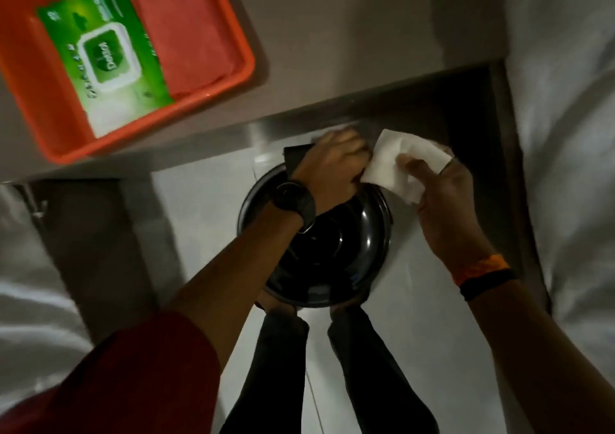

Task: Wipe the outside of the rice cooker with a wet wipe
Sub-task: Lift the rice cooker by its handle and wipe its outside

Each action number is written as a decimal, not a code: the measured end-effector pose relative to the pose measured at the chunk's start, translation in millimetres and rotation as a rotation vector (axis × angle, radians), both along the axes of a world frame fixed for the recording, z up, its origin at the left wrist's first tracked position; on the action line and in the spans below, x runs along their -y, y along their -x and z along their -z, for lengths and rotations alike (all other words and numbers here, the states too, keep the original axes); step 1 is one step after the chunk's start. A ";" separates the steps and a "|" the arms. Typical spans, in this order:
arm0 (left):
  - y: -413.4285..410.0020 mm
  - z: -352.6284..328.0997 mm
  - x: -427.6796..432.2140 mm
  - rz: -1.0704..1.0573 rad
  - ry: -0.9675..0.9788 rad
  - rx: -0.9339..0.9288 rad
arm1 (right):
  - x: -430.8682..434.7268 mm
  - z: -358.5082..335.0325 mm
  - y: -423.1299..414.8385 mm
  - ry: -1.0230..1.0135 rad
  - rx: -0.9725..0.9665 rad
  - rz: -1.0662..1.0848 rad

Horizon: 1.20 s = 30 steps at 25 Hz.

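The rice cooker (pixel 362 234) is a round, dark, shiny pot with a lid, seen from straight above on the pale floor between my legs. My left hand (pixel 332 164), with a black watch on the wrist, reaches across the lid and grips the cooker's far rim near a dark handle. My right hand (pixel 439 197) holds a white wet wipe (pixel 396 164) spread out between its fingers, just above the cooker's far right edge. Whether the wipe touches the cooker is unclear.
An orange tray (pixel 229 77) sits on the steel counter (pixel 366 34) at upper left, holding a green pack of wet wipes (pixel 106 57) and a folded red cloth (pixel 189 31). The counter's edge overhangs the cooker. White fabric (pixel 572 134) lies at right and left.
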<state>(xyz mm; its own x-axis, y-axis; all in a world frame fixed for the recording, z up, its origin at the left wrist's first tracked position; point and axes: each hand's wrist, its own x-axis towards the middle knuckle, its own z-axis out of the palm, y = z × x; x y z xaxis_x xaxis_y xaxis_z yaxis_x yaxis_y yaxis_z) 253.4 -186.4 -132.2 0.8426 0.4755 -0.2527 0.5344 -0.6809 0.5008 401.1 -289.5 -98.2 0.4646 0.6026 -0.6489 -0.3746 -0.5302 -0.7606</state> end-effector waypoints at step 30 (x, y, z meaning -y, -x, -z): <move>213.6 39.0 37.3 -0.145 -0.077 -0.005 | 7.3 145.6 142.1 0.159 0.368 -0.977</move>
